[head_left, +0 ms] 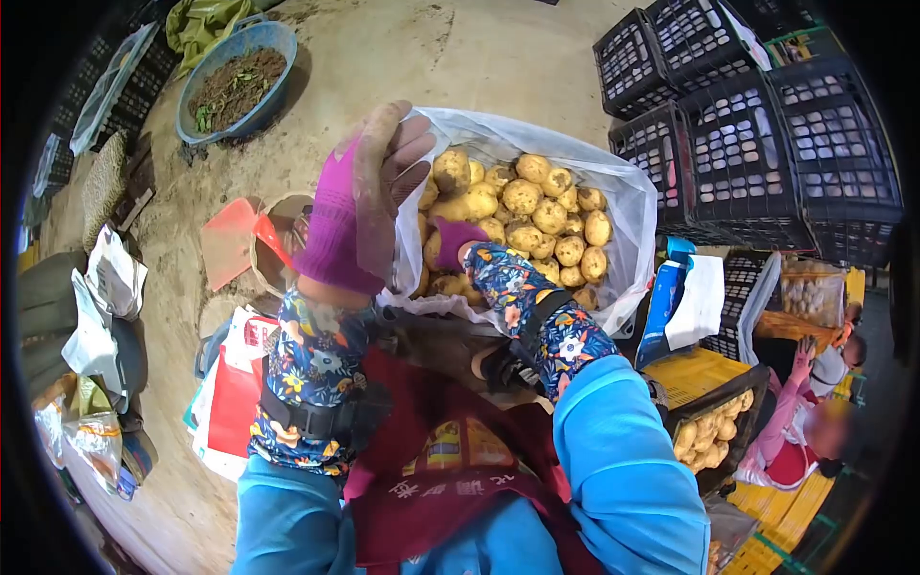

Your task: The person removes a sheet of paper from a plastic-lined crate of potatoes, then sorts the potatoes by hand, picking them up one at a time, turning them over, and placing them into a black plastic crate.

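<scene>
A crate lined with a clear plastic bag (628,192) stands in front of me, filled with muddy yellow potatoes (551,216). My left hand (362,192), in a purple glove with a dirt-caked grey palm, is at the liner's left edge. Its fingers stretch out and look apart, with nothing seen in them. In among the potatoes on the left side of the crate is my right hand (458,242), also in a purple glove. Its fingers are hidden, so whether it grips a potato cannot be made out.
Black plastic crates (733,153) are stacked at the right. A blue basin (284,43) of soil and a red dustpan (230,240) are on the floor at left. Another crate of potatoes (714,433) stands at lower right, near a person in pink sleeves (771,426).
</scene>
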Demonstrator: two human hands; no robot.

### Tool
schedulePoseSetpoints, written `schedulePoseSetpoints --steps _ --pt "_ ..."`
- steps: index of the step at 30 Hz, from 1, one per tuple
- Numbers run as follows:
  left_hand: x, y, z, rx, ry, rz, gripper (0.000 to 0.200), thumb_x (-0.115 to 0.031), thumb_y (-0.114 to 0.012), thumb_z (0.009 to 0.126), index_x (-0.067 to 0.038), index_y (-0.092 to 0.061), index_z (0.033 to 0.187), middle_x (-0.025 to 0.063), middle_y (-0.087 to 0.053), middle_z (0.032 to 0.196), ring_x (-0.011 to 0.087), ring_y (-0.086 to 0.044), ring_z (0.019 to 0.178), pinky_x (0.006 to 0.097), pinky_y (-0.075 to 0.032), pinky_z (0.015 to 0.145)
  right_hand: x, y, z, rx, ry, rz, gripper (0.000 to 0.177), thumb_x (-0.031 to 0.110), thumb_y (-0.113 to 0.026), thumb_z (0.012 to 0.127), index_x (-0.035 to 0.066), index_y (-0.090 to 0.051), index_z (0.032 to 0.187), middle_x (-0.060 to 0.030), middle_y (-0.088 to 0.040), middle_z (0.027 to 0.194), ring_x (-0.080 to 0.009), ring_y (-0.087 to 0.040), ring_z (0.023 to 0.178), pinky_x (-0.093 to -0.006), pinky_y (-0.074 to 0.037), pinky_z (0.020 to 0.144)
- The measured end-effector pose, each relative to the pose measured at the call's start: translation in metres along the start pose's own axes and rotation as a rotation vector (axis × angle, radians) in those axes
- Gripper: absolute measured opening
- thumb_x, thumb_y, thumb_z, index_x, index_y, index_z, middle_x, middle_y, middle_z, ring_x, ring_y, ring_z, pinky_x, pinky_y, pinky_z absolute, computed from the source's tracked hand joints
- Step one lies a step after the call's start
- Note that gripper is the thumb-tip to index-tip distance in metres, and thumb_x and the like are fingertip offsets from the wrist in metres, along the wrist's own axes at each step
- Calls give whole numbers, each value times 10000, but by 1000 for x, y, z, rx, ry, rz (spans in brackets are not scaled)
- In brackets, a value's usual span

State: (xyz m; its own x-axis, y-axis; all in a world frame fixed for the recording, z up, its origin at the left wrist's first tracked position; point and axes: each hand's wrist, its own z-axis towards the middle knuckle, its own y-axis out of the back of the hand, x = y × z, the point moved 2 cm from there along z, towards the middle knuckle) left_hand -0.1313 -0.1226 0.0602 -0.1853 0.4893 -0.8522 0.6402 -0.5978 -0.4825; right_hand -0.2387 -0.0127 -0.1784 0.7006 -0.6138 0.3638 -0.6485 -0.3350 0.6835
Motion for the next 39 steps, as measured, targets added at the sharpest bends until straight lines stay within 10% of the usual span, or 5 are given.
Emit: schedulePoseSetpoints --steps 12,20,25,37,39 --pt "27 -14 -17 -74 150 7 571 -394 -604 943 -89 -458 1403 108 -567 1293 203 -440 1315 420 -335 1090 -67 58 -90 -224 53 1306 622 431 -681 914 10 -491 1330 -70 -568 1195 -157 -574 1036 -308 -532 787" --pt "43 -23 -19 67 42 51 499 -342 -529 987 -11 -467 1355 136 -576 1231 233 -619 1084 376 -538 915 -19 108 -109 -499 366 1002 349 296 -580 980 24 -593 1199 -76 -661 913 -169 -620 879 -305 -519 776" --pt "30 -8 -16 124 -389 602 471 -369 -418 1035 -8 -478 1333 147 -575 1245 227 -598 1140 371 -529 944 -20 -26 -40 191 412 -168 537 225 -717 777 175 -579 1294 -153 -614 1254 -333 -609 1158 -432 -491 966" --pt "27 -15 -15 207 -413 716 289 -148 -483 1019 17 -497 1256 161 -575 1263 248 -607 1138 339 -553 909 -45 71 -130 73 247 1669 570 279 -599 953 139 -390 1464 -52 -506 1389 -139 -542 1224 -301 -484 930" --pt "43 -24 -9 152 163 138 316 -199 -489 1025 18 -516 1253 150 -577 1269 229 -612 1124 326 -556 888 -42 96 -155 -202 289 1524 597 266 -601 940 91 -383 1467 -44 -498 1382 -137 -516 1240 -306 -456 994"
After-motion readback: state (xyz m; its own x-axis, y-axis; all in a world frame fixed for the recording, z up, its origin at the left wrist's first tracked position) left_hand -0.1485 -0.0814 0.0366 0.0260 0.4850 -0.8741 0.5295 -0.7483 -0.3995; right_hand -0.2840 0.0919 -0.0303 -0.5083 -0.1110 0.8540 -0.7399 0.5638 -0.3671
